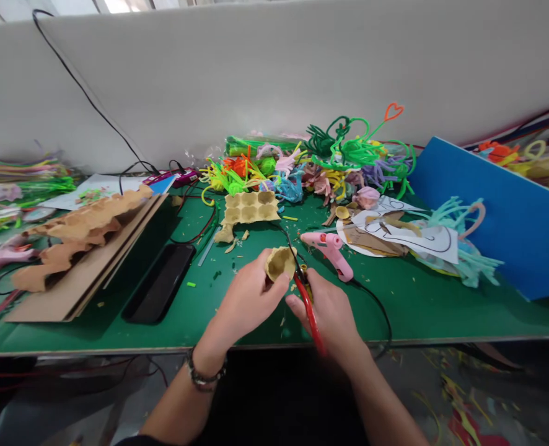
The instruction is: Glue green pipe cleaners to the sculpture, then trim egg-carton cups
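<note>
Green tabletop [423, 310] beneath a tan, hollow cup [281, 264]

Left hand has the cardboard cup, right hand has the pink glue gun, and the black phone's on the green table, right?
Not quite: the right hand holds a red-handled tool; the pink glue gun lies on the table, per the head view. Left hand, cardboard cup and black phone are as you said.

Green table [432, 313], phone [159, 284], glue gun [331, 249]
</note>
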`<state>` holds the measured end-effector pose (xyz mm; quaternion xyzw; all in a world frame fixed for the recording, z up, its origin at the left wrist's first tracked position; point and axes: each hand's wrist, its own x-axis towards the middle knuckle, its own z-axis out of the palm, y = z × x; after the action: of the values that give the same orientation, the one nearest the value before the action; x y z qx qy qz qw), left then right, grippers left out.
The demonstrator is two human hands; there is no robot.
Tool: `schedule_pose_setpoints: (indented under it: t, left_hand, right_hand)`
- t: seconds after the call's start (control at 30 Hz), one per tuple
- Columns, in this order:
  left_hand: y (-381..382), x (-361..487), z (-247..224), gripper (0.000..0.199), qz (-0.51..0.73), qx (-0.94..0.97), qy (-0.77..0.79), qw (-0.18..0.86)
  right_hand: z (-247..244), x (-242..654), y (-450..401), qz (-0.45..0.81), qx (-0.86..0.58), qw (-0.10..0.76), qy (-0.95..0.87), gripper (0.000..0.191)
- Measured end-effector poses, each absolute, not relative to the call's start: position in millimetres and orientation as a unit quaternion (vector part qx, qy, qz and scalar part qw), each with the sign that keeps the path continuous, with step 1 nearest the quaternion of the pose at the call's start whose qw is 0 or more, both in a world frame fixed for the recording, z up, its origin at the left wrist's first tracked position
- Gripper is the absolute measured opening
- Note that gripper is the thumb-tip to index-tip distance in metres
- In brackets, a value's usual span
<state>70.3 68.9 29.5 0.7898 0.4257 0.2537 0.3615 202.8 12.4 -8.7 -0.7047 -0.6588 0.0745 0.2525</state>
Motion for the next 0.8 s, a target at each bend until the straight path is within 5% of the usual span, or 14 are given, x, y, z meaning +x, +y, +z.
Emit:
schedule_pose_setpoints:
  t: [0.43, 0.8]
  left_hand:
    - [80.7, 69.5, 17.8, 0.020, 0.343, 0.728, 0.376, 0.459]
    - [78.3, 70.4, 22.2, 0.016, 0.288, 0.784, 0.370, 0.408]
  right_hand:
    - [3.9, 206.5, 9.5, 0.092, -0.674, 0.240, -0.692, 0.049]
    - [-4.1, 207.7, 11.9, 0.058, -0.699, 0.222, -0.677, 0.051]
